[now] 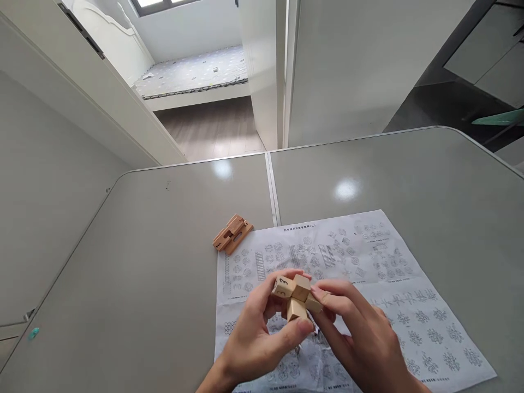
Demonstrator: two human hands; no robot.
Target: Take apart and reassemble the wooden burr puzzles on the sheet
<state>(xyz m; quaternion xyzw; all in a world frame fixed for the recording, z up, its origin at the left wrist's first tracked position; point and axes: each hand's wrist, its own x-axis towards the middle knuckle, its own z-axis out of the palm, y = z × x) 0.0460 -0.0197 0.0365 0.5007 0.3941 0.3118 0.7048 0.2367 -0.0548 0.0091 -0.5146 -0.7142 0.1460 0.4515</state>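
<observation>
Light wooden puzzle pieces, joined into an interlocking wooden puzzle [298, 297], are held up over the printed sheet. My left hand [262, 338] is closed around its left side, the thumb pressing along the lower edge. A number 3 is marked on one block end. The fingers of my right hand [354, 322] pinch the puzzle's right side. Its underside is hidden by the hands. Beyond them, a few darker wooden puzzle pieces [233, 234] lie together at the sheet's upper left corner.
The creased instruction sheet [393, 240], covered in small diagrams, lies flat under my hands. It rests on a grey table [164, 262] with a pale seam strip [272, 185]. Past the far edge are an open doorway and a bed [196, 71].
</observation>
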